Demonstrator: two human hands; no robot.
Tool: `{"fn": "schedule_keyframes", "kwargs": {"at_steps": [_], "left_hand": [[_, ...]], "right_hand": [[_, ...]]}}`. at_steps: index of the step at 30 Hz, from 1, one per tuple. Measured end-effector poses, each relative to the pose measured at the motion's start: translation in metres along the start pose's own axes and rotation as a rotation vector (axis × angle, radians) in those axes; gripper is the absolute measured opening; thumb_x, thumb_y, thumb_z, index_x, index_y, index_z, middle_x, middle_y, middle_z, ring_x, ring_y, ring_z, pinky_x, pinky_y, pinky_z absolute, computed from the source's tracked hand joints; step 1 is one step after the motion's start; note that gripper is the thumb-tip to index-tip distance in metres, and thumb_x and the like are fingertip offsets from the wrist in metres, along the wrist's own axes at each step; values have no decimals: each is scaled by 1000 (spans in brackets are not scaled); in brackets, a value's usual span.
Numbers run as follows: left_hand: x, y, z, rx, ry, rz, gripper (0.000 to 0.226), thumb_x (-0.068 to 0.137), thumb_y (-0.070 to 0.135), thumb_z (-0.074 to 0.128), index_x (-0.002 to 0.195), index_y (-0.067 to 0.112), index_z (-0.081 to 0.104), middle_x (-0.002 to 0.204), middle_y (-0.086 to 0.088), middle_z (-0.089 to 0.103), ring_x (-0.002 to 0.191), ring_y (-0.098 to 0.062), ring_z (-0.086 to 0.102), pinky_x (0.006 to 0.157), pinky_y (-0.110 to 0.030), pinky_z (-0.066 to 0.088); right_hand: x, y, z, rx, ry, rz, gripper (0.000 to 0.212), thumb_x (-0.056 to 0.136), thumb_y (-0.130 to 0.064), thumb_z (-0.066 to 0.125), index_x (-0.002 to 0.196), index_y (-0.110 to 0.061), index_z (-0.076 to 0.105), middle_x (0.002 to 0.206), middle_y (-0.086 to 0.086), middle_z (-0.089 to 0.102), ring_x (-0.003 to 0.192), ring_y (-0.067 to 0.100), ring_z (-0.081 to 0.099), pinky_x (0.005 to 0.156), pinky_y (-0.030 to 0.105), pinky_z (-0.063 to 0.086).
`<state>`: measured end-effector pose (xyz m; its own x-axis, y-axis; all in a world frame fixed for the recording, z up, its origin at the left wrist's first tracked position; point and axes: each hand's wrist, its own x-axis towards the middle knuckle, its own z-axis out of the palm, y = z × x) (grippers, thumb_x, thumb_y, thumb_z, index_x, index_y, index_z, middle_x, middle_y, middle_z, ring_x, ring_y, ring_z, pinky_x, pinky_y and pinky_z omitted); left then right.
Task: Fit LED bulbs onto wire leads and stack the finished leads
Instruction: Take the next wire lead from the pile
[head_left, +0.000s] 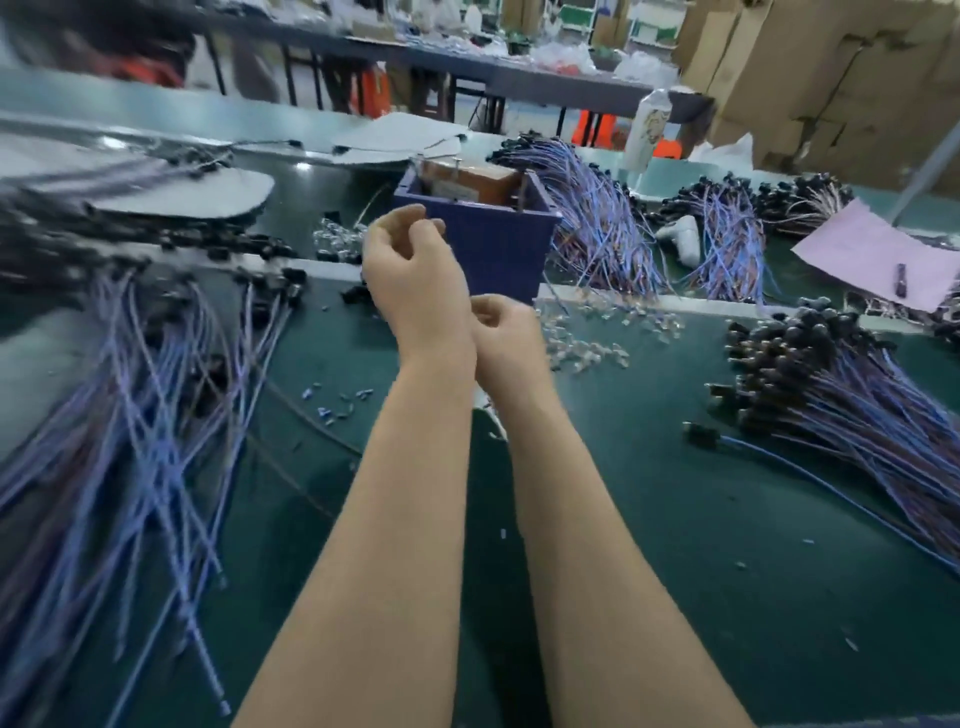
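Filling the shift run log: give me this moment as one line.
left hand: raised, fingers curled | right hand: raised, fingers curled | held item: cannot tell | loose bulbs: on mat | wire leads: piled right

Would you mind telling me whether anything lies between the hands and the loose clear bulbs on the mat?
Nothing visible does. The right hand and left hand are raised above the green mat, and the loose clear bulbs lie just right of the right hand, with only bare mat between. The blue box stands behind.
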<state>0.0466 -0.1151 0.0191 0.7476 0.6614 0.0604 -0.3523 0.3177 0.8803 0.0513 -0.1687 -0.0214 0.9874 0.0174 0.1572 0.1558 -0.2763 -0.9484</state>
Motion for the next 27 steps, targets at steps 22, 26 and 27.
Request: {"fn": "schedule_keyframes", "kwargs": {"at_steps": [22, 26, 27], "left_hand": [[82, 39, -107, -212, 462, -28, 17, 92, 1, 36, 97, 11, 49, 96, -9, 52, 81, -17, 47, 71, -25, 39], [75, 30, -94, -51, 381, -107, 10, 94, 9, 39, 101, 10, 47, 89, -1, 49, 74, -12, 45, 66, -21, 39], [74, 27, -90, 7, 339, -150, 11, 94, 12, 40, 102, 8, 48, 86, -1, 48, 73, -14, 45, 70, -27, 41]], "right_hand": [[20, -33, 140, -24, -185, 185, 18, 95, -8, 41, 83, 0, 53, 89, 19, 64, 76, 30, 61, 69, 38, 53], [18, -48, 112, 530, -185, 163, 16, 102, -8, 32, 87, -9, 39, 79, 13, 63, 50, 13, 63, 51, 23, 55], [17, -51, 102, 544, -188, 105, 16, 102, -8, 32, 88, -11, 38, 76, 11, 63, 48, 10, 61, 48, 20, 53]]}}
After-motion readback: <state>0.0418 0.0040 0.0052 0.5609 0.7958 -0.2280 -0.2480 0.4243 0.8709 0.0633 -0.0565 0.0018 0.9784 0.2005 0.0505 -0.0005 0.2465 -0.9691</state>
